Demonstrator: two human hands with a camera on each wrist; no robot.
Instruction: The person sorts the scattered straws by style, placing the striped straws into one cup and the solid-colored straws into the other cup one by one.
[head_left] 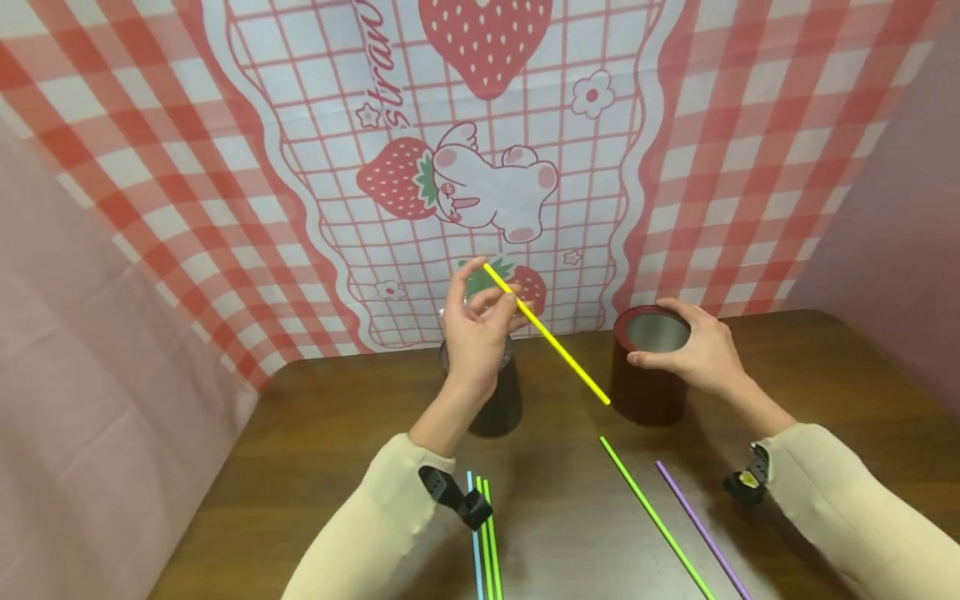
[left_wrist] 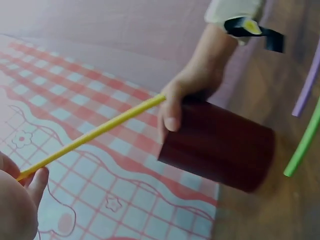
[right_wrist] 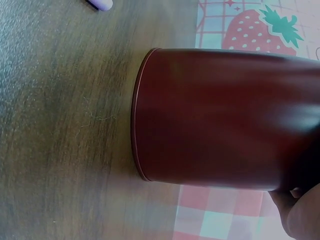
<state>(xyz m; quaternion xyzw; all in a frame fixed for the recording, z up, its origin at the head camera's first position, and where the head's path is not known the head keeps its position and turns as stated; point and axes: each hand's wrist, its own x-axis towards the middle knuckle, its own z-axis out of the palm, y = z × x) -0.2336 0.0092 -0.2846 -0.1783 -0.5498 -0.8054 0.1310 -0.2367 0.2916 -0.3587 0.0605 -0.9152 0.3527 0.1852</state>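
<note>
My left hand (head_left: 480, 337) pinches a yellow straw-like stick (head_left: 562, 352) near its upper end, held slanting down to the right in the head view. The stick's lower end comes close to a dark red cylindrical container (head_left: 648, 383) with a grey inside. Around the rim of that container, my right hand (head_left: 701, 346) grips with the thumb in front and fingers behind. In the right wrist view the container's smooth side (right_wrist: 215, 120) fills much of the picture. Behind the left hand, a dark, clear-rimmed cup (head_left: 498, 404) stands partly hidden.
On the brown table (head_left: 360, 425) lie a green stick (head_left: 652, 512) and a purple stick (head_left: 701, 527) at the front right. A blue stick (head_left: 476, 546) and two green sticks (head_left: 491, 542) lie by the left sleeve. A checked strawberry cloth (head_left: 322, 208) hangs behind.
</note>
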